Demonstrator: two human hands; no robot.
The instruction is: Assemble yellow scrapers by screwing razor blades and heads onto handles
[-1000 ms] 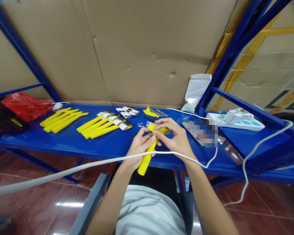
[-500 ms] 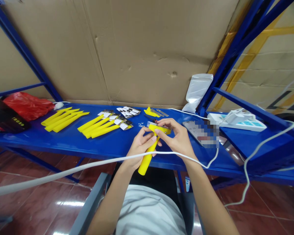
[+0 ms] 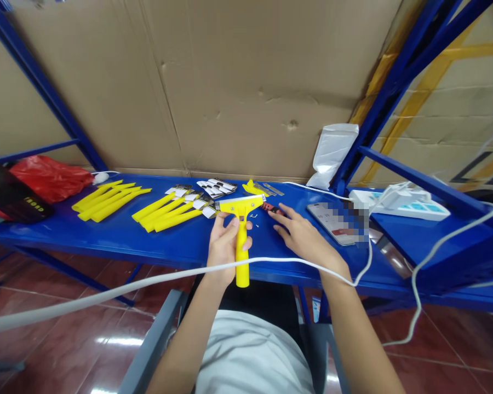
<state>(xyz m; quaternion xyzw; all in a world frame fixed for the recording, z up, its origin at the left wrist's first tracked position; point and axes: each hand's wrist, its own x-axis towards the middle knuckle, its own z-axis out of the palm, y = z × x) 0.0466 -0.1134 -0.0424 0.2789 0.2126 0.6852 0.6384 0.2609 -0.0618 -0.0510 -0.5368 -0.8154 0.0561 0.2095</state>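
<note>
White cable [image 3: 271, 260] nearest, running L to R across the view in front of both wrists; can't tell if it touches them.

L hand [image 3: 222, 246] next: fingers wrapped firmly round the yellow scraper [image 3: 242, 236], up near its neck. Scraper's up off the tabletop [image 3: 181, 243], over its near edge. Long axis runs approx. front to back: handle butt toward the lap, wide head at the far end, set crosswise w/ its R end a bit farther off.

R hand [image 3: 306, 234] is empty AFAICT, fingers spread apart, palm down, low over the tabletop. Key relation: red-and-black tool [image 3: 271, 208] sits just past the R fingertips, fwd and left, btwn them and the R end of the scraper head. Its visible part lies roughly L–R, R end tipped slightly nearer. R hand's clearly the closer one; L is taken up by the scraper. Contact w/ the tool: can't tell. Few small bits [image 3: 253, 215] lie btwn scraper neck and R fingers, too tiny to ID.

Phone [image 3: 320, 216] right of R hand. Farther back-left: yellow handles [image 3: 154, 206] w/ cards at their far ends, then a card stack [image 3: 217, 187].
</note>
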